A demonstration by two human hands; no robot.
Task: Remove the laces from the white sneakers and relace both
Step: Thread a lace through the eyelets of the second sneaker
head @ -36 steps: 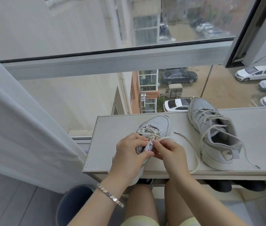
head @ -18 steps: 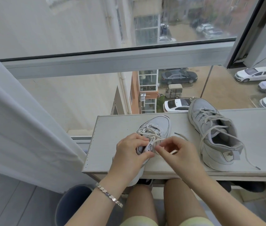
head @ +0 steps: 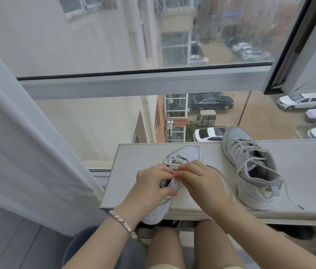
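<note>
left hand (head: 153,189) gripping the tongue of the near sneaker (head: 189,154), right hand (head: 200,181) pinching its lace (head: 173,162), apparently mid-unlacing; next, drawing it clear of the eyelet.

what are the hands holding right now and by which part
The left hand grips the near sneaker at its tongue; the right hand pinches that sneaker's lace near the top eyelets.
</note>
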